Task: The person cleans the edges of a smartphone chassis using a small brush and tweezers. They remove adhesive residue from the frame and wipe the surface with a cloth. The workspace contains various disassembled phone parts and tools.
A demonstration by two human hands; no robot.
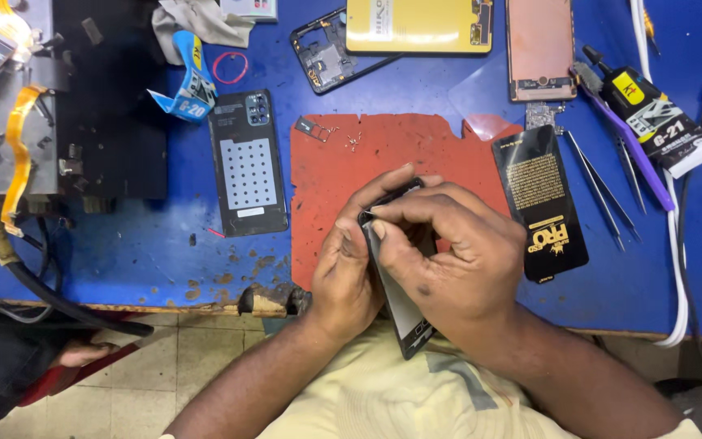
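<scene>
Right hand (448, 252): my fingertips pinch at the top edge of the phone frame (400, 293).
Left hand (347, 272): I'm gripping the frame from the side, above the red mat (343, 175).
Doing it well: probably pick gently, keeping the frame steady.
Screws (355, 141): loose, farther up the mat.

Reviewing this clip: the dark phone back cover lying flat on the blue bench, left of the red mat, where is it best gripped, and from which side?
Probably by its two long edges, from above. The back cover lies flat and thin, so no face offers a pinch, while both long sides look clear on the blue bench; the red mat runs close along its right edge. Avoid the camera cluster at its top end.
</scene>
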